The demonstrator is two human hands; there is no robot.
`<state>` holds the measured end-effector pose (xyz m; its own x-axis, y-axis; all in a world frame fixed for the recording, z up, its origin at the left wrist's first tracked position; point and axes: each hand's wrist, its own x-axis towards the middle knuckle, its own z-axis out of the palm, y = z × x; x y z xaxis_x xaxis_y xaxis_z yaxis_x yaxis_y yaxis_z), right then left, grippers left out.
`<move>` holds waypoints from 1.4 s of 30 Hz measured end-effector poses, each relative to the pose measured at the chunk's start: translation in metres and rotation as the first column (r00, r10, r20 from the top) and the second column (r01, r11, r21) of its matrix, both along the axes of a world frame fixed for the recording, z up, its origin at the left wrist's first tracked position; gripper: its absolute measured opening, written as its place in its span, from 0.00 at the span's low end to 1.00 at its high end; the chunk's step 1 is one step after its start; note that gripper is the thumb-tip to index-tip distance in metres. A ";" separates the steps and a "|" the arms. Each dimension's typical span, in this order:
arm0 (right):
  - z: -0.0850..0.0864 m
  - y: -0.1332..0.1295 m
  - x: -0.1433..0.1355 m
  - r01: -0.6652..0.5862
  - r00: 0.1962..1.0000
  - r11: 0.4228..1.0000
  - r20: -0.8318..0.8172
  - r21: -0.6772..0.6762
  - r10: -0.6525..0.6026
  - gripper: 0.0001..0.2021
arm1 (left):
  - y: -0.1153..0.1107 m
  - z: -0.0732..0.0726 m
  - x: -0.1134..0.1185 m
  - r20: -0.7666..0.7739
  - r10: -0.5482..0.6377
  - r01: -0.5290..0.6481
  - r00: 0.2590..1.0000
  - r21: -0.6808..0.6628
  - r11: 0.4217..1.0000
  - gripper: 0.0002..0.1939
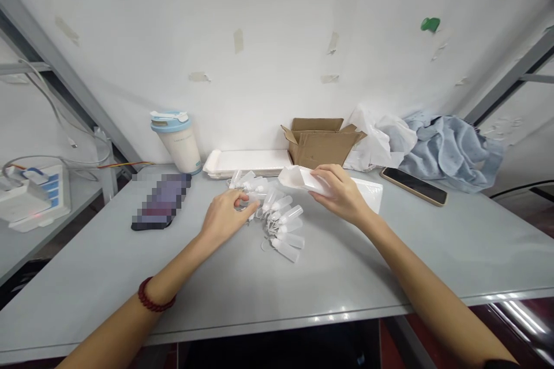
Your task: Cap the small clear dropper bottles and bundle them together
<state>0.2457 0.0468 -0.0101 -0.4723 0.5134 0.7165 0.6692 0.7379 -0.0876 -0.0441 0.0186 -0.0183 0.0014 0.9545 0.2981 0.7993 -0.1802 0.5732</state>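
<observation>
A loose pile of small translucent plastic bottles (pixel 291 214) with thin caps and rings lies mid-table. At the pile's left side, my left hand (pixel 225 214) has its fingers curled and thumb bent in around one of these bottles, which the fingers partly hide. My right hand (pixel 341 193) grips a white bubble mailer (pixel 298 177), held tilted just above the table. The mailer's open mouth faces left, over the back right of the pile. Another flat white mailer (pixel 371 193) shows on the table behind my right hand.
Along the wall stand a blue-lidded cup (pixel 182 144), a stack of white mailers (pixel 251 162), an open cardboard box (pixel 322 147), a crumpled white bag (pixel 372 135) and a blue cloth (pixel 454 153). One phone (pixel 415 185) lies right, a blurred dark item (pixel 162 202) left. A power strip (pixel 47 199) sits far left.
</observation>
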 end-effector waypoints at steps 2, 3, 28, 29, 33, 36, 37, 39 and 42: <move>0.000 -0.001 -0.001 -0.012 1.000 1.000 0.010 -0.026 0.013 0.17 | -0.001 -0.003 0.002 -0.017 0.005 -0.005 1.000 -0.003 1.000 0.18; 0.000 -0.002 -0.002 -0.020 1.000 0.999 0.013 -0.036 0.020 0.17 | -0.001 -0.004 0.002 -0.015 0.002 -0.002 1.000 0.000 1.000 0.17; 0.003 -0.010 -0.012 -0.125 0.990 0.963 -0.099 -0.237 0.104 0.15 | -0.016 0.013 0.010 0.737 -0.170 0.056 0.654 0.177 0.983 0.10; 0.004 -0.011 -0.013 -0.131 0.988 0.962 -0.109 -0.238 0.108 0.15 | -0.016 0.013 0.010 0.760 -0.187 0.062 0.622 0.190 0.980 0.10; 0.006 -0.014 -0.016 -0.150 0.983 0.951 -0.147 -0.272 0.113 0.14 | -0.020 0.011 0.011 0.788 -0.231 0.088 0.571 0.221 0.971 0.12; 0.008 -0.017 -0.018 -0.167 0.980 0.933 -0.158 -0.319 0.121 0.14 | -0.023 0.012 0.014 0.767 -0.235 0.119 0.598 0.205 0.972 0.13; 0.009 -0.018 -0.020 -0.174 0.979 0.928 -0.158 -0.330 0.127 0.15 | -0.024 0.012 0.016 0.753 -0.231 0.129 0.616 0.192 0.973 0.13; 0.010 -0.021 -0.022 -0.188 0.977 0.920 -0.161 -0.344 0.139 0.15 | -0.027 0.013 0.019 0.714 -0.226 0.145 0.663 0.174 0.974 0.13; 0.011 -0.025 -0.026 -0.214 0.972 0.916 -0.165 -0.339 0.166 0.16 | -0.029 0.010 0.023 0.605 -0.247 0.170 0.757 0.182 0.968 0.13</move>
